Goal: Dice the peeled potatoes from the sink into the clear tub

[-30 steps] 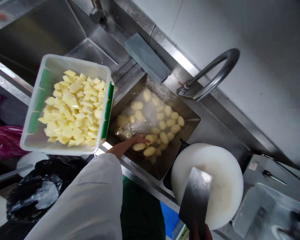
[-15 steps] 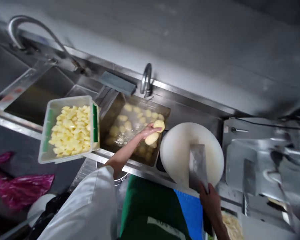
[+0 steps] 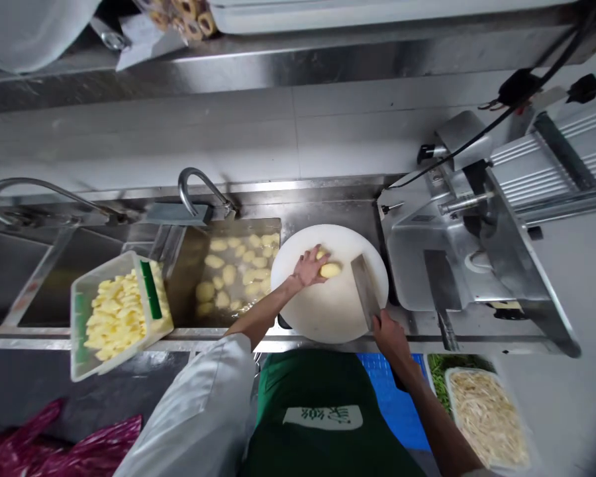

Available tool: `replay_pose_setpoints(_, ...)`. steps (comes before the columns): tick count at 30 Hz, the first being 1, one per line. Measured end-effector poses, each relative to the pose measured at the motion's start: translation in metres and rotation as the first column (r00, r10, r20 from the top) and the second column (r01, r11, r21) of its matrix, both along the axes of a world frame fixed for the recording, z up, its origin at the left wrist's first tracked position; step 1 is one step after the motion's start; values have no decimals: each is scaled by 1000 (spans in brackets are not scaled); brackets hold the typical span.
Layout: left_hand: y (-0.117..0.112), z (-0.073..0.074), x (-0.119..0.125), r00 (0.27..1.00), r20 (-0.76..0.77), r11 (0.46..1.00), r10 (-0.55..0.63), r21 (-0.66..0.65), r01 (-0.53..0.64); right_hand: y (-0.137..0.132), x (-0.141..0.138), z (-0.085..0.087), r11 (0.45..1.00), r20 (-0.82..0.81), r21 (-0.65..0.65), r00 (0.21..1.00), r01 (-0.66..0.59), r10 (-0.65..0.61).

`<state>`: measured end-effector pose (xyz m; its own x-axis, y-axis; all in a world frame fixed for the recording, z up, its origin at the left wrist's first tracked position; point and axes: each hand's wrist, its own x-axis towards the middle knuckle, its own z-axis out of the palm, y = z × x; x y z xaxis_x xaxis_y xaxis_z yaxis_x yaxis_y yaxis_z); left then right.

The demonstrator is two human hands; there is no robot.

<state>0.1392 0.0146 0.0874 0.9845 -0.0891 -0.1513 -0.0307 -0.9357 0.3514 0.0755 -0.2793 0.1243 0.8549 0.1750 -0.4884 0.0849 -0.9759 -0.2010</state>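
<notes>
Green cloth makes up my apron [image 3: 328,384], nearest of all, with a pale lettered patch [image 3: 322,417] on it. Just past it, my right hand [image 3: 390,336] is closed around the handle of a broad, rectangular steel cleaver [image 3: 365,290], its blade over the right part of a thick, round white chopping board [image 3: 328,315]. My left hand [image 3: 308,268] is half open above that board, thumb and fingers apart around two peeled, pale-yellow oval potatoes [image 3: 330,270]; one is partly hidden, and I cannot tell whether the hand grips them. To the left, at the counter's edge, a clear plastic box [image 3: 82,361] with green clips holds cut yellow chunks [image 3: 114,318]. More peeled potatoes lie in the water of a rectangular steel sink [image 3: 183,301]. Behind it curves a steel tap [image 3: 198,173], beneath a long steel shelf [image 3: 258,66].
</notes>
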Motion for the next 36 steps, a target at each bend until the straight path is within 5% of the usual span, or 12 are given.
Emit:
replay_pose_setpoints(3, 9, 0, -29, 978, 106, 984, 178, 13, -180, -2, 0, 1, 1000, -37, 18, 999, -21, 21)
replay_pose_setpoints(7, 9, -18, -86, 898, 71, 895, 435, 76, -439, -8, 5, -3, 998, -73, 43, 996, -54, 57)
replay_pose_setpoints(11, 7, -27, -119, 964, 28, 957, 266, 110, -267, -16, 13, -11, 999, -66, 46, 997, -26, 29)
replay_pose_setpoints(16, 5, -9, -118, 998, -53, 998, 43, 40, -41, -36, 6, -11, 998, -42, 30, 997, -59, 60)
replay_pose_setpoints(20, -13, -6, -113, 992, -72, 994, -104, -49, 101, -54, -17, -7, 998, -102, 19, 993, -53, 55)
replay_pose_setpoints(25, -20, -25, -103, 965, 122, 963, -232, -109, 246, -41, -35, 0, 992, -134, 20, 983, -128, 130)
replay_pose_setpoints(29, -8, -42, -112, 945, 310, 937, -101, -289, 195, -6, -40, 7, 964, -126, 21, 956, -266, 266)
replay_pose_setpoints(33, -4, -58, -137, 933, 325, 932, 152, -362, -25, 20, -44, 11, 924, -142, 9, 915, -381, 379)
replay_pose_setpoints(36, -8, -68, -154, 910, 346, 920, 228, -381, -86, 27, -47, 9, 901, -135, -12, 894, -434, 428)
